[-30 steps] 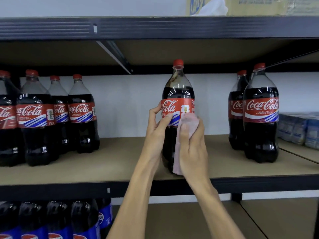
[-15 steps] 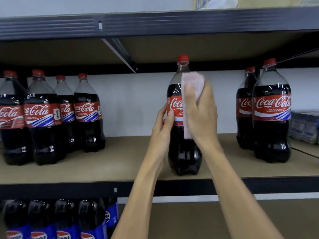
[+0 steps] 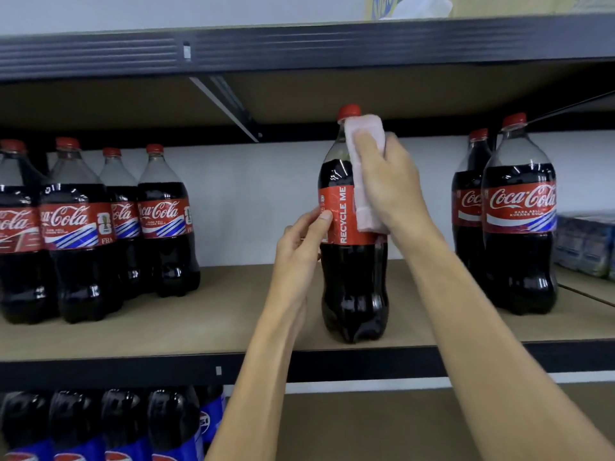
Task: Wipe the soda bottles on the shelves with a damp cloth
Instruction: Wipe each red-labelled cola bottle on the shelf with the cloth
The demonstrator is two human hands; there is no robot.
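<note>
Fingers of the right hand curl over a pale pink folded cloth, pressing it against the upper right side of a tall clear-plastic cola bottle with a red cap and red label. The cloth runs from just under the cap down to the label, its two ends showing past the hand. At label height, the left hand grips the same bottle from the left, thumb laid on the label front, fingers wrapped behind it. The bottle stands upright near the front edge of the brown board shelf, its label showing "RECYCLE ME". Four matching cola bottles cluster well apart on the left, and two more cola bottles stand to the right. Blue-labelled dark soda bottles line the shelf below.
</note>
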